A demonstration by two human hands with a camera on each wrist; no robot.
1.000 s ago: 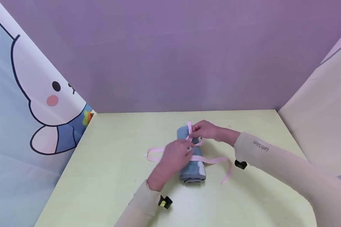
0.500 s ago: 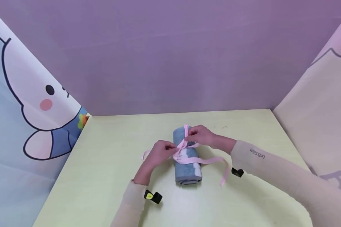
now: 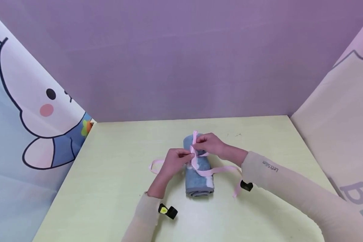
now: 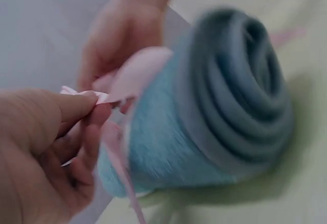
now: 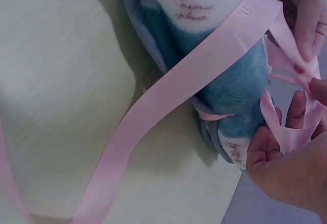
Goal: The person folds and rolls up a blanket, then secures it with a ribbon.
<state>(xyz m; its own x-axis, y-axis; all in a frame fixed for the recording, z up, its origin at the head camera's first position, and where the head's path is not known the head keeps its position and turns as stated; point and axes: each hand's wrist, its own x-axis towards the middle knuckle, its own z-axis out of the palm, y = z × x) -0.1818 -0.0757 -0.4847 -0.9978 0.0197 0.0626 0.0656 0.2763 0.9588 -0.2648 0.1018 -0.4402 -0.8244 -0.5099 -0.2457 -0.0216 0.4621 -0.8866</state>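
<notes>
A rolled blue-grey towel (image 3: 199, 181) with white patches lies on the table, its coiled end (image 4: 240, 86) facing the left wrist camera. Pink ribbon (image 5: 179, 81) passes round the roll and trails off to the right. Above the towel's left side, my left hand (image 3: 173, 161) pinches the ribbon between thumb and forefinger. My right hand (image 3: 211, 144) grips the ribbon near the far end, where a loop (image 5: 291, 132) hangs by its fingers. Both hands' fingertips are close together over the roll. The ribbon's crossing is partly hidden by the fingers.
The pale yellow table (image 3: 109, 188) meets a purple back wall (image 3: 181, 67). Printed panels stand at the left (image 3: 18, 101) and right (image 3: 345, 127). One ribbon loop (image 3: 155, 165) sticks out left of the towel, and a loose tail (image 3: 237, 190) lies to the right.
My left hand lifted off the towel's middle, moved left, then came back toward the right hand, pinching the ribbon. The right hand stays on the ribbon near the far end.
</notes>
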